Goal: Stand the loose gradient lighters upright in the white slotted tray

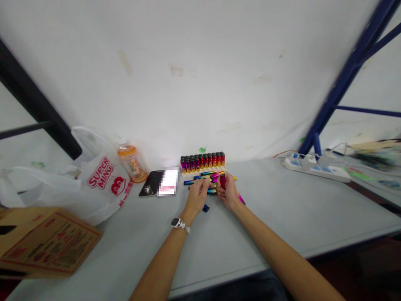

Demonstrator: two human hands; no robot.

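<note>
My left hand (196, 197), with a watch on the wrist, is closed in a pinch over loose shiny multicoloured tubes (189, 182) on the table. What its fingertips hold is too small to make out. Close by on the right, my right hand (230, 193) is closed around a shiny red-pink tube (222, 180). Just behind both hands, upright black-topped tubes in purple, orange and red (203, 162) stand in rows in a pale holder (187, 174). A short dark blue piece (206, 207) lies beside my left hand, and a pink-purple tube (241, 198) shows past my right hand.
A phone (151, 183) and a blurred-out white item (168, 182) lie left of the tubes. Farther left are an orange drink bottle (133, 163), a white plastic bag (94, 196) and a cardboard box (50, 242). A power strip (316, 167) is at the right, beside a blue post (338, 90).
</note>
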